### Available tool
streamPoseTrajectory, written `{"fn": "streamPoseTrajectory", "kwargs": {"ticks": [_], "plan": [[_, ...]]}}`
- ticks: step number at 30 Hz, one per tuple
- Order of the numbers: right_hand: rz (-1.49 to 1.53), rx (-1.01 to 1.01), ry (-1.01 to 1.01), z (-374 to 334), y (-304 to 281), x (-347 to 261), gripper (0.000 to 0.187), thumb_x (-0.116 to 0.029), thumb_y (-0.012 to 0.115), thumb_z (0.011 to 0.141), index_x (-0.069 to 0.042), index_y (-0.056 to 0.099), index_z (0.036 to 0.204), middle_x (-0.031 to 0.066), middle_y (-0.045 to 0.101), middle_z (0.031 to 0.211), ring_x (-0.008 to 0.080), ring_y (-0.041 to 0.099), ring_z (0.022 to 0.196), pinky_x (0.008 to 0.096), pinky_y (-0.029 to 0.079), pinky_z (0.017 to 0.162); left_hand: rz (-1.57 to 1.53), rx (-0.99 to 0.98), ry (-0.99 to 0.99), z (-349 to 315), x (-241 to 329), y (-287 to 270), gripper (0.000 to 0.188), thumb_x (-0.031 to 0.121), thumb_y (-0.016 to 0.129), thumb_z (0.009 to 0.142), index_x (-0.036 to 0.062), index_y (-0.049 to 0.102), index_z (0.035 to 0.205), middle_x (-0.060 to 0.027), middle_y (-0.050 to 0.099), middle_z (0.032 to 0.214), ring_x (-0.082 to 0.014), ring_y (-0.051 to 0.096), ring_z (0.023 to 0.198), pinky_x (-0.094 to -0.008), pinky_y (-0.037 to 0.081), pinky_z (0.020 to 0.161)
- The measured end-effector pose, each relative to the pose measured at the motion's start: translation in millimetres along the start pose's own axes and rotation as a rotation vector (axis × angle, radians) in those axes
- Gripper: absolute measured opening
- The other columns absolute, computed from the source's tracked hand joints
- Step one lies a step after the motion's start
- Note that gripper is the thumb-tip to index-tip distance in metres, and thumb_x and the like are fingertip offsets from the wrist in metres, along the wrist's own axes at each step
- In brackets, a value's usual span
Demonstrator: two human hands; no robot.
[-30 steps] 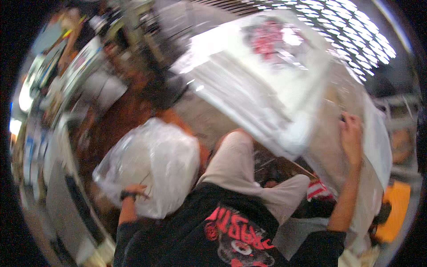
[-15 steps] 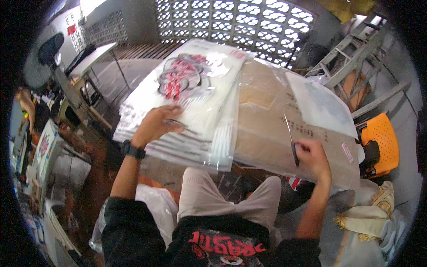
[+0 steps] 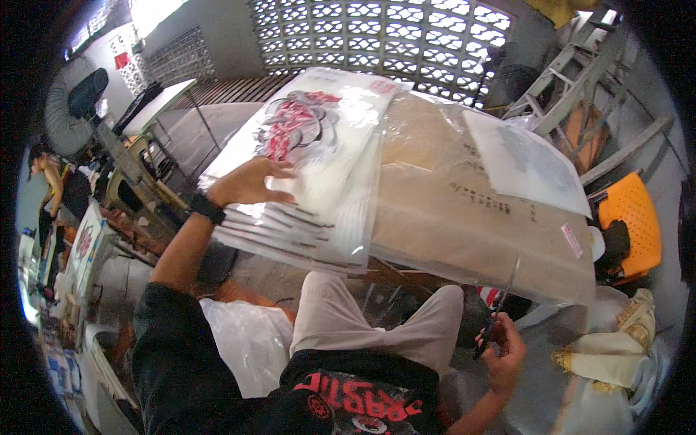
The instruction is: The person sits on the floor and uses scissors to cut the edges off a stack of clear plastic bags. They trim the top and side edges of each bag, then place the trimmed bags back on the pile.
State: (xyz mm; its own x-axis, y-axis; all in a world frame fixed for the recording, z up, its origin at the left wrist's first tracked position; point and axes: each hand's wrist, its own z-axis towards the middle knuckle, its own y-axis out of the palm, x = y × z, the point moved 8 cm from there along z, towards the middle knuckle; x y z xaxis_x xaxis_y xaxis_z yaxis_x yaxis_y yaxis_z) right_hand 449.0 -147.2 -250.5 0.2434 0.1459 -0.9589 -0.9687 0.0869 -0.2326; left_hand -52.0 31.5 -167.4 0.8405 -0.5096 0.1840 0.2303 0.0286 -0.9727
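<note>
My left hand [image 3: 250,181] rests on a stack of clear plastic bags [image 3: 341,181], near its lower left side, with thumb and fingers apart. A grey-and-red printed design shows on the top bag, and the stack's near edges are fanned out in layers. Off the table's near right side, my right hand [image 3: 502,354] is closed round the dark handle of a knife [image 3: 512,279]. Its thin blade points up and away from me. Beneath the stack, a brown cardboard sheet [image 3: 435,210] under clear plastic extends to the right.
A pale printed sheet [image 3: 522,159] lies on the cardboard's far right. An orange chair [image 3: 634,225] and a ladder [image 3: 558,76] stand to the right. Crumpled cloth [image 3: 609,355] lies at lower right, and a clear plastic bag [image 3: 250,344] by my left leg. Another person [image 3: 54,185] is at far left.
My right hand has moved back toward me with the knife, from above the cardboard to beyond its near edge. My left hand has shifted slightly left and up on the stack.
</note>
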Motion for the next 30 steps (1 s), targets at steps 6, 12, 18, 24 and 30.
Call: {"fn": "streamPoseTrajectory", "kwargs": {"ticks": [6, 12, 18, 24, 30], "plan": [[-0.009, -0.025, -0.038, -10, 13, 25, 0.068, -0.032, 0.076, 0.079, 0.004, 0.051, 0.131, 0.0110, 0.062, 0.115, 0.0190, 0.065, 0.091, 0.0328, 0.053, 0.081, -0.134, 0.131, -0.170, -11, 1, 2, 0.027, 0.019, 0.070, 0.085, 0.0049, 0.070, 0.108, -0.0176, 0.064, 0.119, -0.0318, 0.064, 0.106, -0.0375, 0.047, 0.094], [0.176, -0.117, 0.180, -4, 34, 17, 0.070, -0.038, 0.079, 0.075, 0.000, 0.055, 0.128, 0.0138, 0.065, 0.113, 0.0214, 0.066, 0.095, 0.0351, 0.053, 0.083, 0.009, 0.601, -0.284, -12, -39, -86, 0.026, 0.021, 0.060, 0.093, -0.0033, 0.069, 0.096, -0.0179, 0.071, 0.091, -0.0220, 0.070, 0.080, -0.0349, 0.053, 0.072], [0.386, 0.380, 0.159, -8, 12, 13, 0.057, -0.021, 0.075, 0.079, 0.004, 0.055, 0.126, 0.0041, 0.061, 0.081, 0.0144, 0.062, 0.073, 0.0276, 0.052, 0.068, 0.205, 0.847, 0.070, 53, 122, -146, 0.019, 0.016, 0.060, 0.091, -0.0004, 0.066, 0.100, -0.0171, 0.068, 0.097, -0.0307, 0.066, 0.090, -0.0360, 0.052, 0.075], [0.218, 0.412, -0.067, -18, -22, 3, 0.051, -0.027, 0.071, 0.087, 0.005, 0.054, 0.122, 0.0039, 0.060, 0.073, 0.0137, 0.060, 0.061, 0.0272, 0.051, 0.057, 0.215, 0.549, 0.772, 90, 369, -138, 0.016, 0.019, 0.057, 0.085, 0.0107, 0.068, 0.094, -0.0135, 0.066, 0.085, -0.0288, 0.067, 0.077, -0.0381, 0.053, 0.068], [0.204, 0.500, 0.068, -30, -17, -8, 0.036, -0.025, 0.067, 0.089, 0.002, 0.059, 0.112, 0.0103, 0.065, 0.078, 0.0165, 0.064, 0.060, 0.0289, 0.052, 0.053, 0.523, 0.887, 0.142, 163, 178, -269, 0.021, 0.024, 0.052, 0.091, 0.0093, 0.065, 0.098, -0.0188, 0.066, 0.088, -0.0366, 0.065, 0.083, -0.0464, 0.052, 0.072]]}}
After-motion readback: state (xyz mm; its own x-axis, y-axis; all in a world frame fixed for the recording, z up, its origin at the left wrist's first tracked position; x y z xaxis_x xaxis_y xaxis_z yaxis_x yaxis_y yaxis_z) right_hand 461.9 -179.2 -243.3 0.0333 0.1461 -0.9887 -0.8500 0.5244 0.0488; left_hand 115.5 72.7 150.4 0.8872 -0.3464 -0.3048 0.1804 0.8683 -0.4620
